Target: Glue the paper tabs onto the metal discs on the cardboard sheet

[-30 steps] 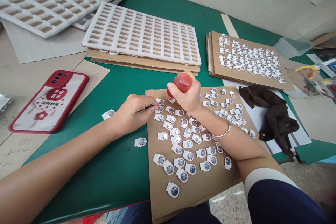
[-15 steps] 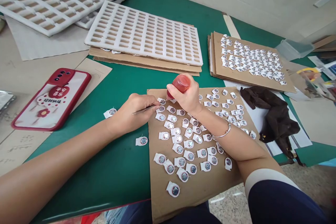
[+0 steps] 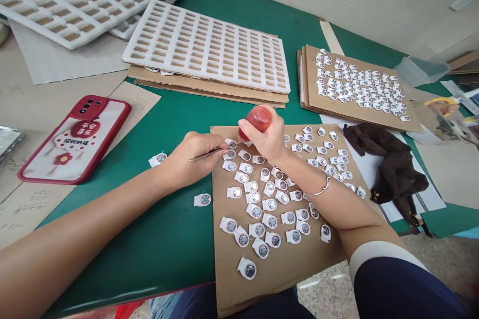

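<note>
My left hand [image 3: 192,159] is closed on thin metal tweezers [image 3: 205,154] at the left edge of a cardboard sheet [image 3: 234,289]. Just to its right, my right hand [image 3: 267,137] grips a red translucent bottle [image 3: 258,120], tilted over the sheet's upper left part. Several small white pieces with round metallic discs, one of them at the near end [image 3: 247,268], lie scattered on the cardboard. Two more such pieces rest on the green table, one below my left hand [image 3: 202,200] and one to its left [image 3: 157,159]. The bottle's tip is hidden by my fingers.
A white slotted tray [image 3: 205,45] lies on cardboard behind my hands. Another stack of cardboard [image 3: 310,77] bearing many pieces stands at the back right. A red-edged phone [image 3: 75,142] is at the left, a dark cloth [image 3: 392,169] at the right. The green table [image 3: 149,239] lies beneath.
</note>
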{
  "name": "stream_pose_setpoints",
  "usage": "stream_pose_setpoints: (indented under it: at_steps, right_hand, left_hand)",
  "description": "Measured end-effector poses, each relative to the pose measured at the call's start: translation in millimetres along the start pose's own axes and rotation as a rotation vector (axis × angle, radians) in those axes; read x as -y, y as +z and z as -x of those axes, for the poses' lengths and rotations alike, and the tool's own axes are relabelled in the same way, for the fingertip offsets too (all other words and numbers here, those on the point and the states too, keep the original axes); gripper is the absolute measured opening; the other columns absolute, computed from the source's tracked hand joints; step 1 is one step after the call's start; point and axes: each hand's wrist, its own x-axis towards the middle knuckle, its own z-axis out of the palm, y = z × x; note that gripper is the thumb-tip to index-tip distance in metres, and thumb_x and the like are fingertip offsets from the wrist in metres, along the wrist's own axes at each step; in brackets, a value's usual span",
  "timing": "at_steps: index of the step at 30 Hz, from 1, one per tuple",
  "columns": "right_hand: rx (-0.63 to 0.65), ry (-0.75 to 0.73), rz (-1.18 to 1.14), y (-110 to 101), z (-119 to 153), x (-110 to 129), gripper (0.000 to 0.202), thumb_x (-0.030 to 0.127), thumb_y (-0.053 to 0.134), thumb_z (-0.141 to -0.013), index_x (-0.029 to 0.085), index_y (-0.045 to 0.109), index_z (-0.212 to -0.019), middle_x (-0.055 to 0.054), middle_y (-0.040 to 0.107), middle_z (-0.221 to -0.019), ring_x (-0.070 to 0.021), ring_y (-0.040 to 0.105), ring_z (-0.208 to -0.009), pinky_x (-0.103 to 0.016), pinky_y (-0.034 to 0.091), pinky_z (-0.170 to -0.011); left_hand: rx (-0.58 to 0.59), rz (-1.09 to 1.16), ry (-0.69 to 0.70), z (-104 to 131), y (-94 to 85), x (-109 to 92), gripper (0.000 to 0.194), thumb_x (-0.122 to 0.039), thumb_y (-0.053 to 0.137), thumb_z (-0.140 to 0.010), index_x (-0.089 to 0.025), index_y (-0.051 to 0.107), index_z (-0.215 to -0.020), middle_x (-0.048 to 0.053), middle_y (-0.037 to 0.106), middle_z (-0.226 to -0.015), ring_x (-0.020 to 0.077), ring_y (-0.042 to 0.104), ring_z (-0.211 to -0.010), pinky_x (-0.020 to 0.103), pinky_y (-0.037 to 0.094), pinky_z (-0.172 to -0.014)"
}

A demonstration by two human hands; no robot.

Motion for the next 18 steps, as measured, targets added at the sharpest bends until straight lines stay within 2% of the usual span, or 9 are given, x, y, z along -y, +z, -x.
stream_pose_setpoints:
  at_steps: [11,18]
  right_hand:
    - [0.012,-0.032,-0.031,0.9,2.3,0.9,0.035,0.052,0.063,-0.078,0.020,0.050,-0.082,0.002,0.056,-0.069,-0.0128,0.051,-0.061,-0.030,0.046,-0.063]
    - [0.013,-0.003,-0.021,0.5,2.6,0.6,0.039,0.056,0.062,-0.077,0.020,0.050,-0.082,0.001,0.057,-0.070,-0.0139,0.053,-0.063,-0.031,0.047,-0.065]
  left_hand:
    - [-0.004,0.007,-0.039,-2.2,-0.2,-0.1,0.016,-0.018,0.053,-0.081,-0.016,0.068,-0.083,0.001,0.069,-0.076,0.0116,0.061,-0.064,0.020,0.043,-0.056]
    - [0.002,0.012,-0.051,-2.7,-1.5,-0.9,0.015,-0.019,0.053,-0.082,-0.017,0.068,-0.081,0.000,0.069,-0.073,0.0102,0.060,-0.061,0.019,0.042,-0.055]
